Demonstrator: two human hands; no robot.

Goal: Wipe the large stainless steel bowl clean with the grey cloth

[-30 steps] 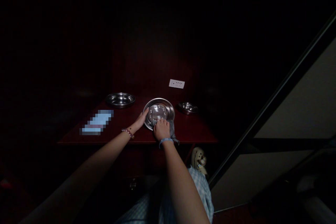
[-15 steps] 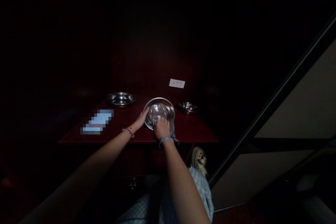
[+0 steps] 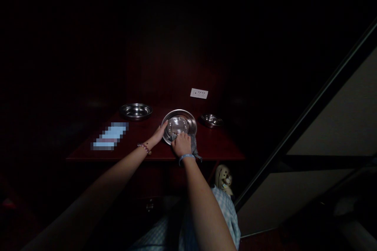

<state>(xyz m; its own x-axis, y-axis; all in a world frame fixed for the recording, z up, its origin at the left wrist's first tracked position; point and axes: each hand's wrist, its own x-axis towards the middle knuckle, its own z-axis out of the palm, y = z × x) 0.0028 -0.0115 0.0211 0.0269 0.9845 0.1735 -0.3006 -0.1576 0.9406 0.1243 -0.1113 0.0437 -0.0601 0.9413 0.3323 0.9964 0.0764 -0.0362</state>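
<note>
Left hand (image 3: 158, 135) grips a tilted bowl (image 3: 178, 124), right hand (image 3: 182, 146) clutches a cloth (image 3: 194, 147) against it; hard pressing could twist it loose.

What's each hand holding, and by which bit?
Left hand: the tilted bowl, by its left rim. Right hand: a gray cloth, but which part is hidden.

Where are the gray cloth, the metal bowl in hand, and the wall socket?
Gray cloth (image 3: 194, 147): head view, on its drooping part.
Metal bowl (image 3: 178, 124): head view, on its inside bottom.
Wall socket (image 3: 199, 93): head view, mid-plate.
</note>
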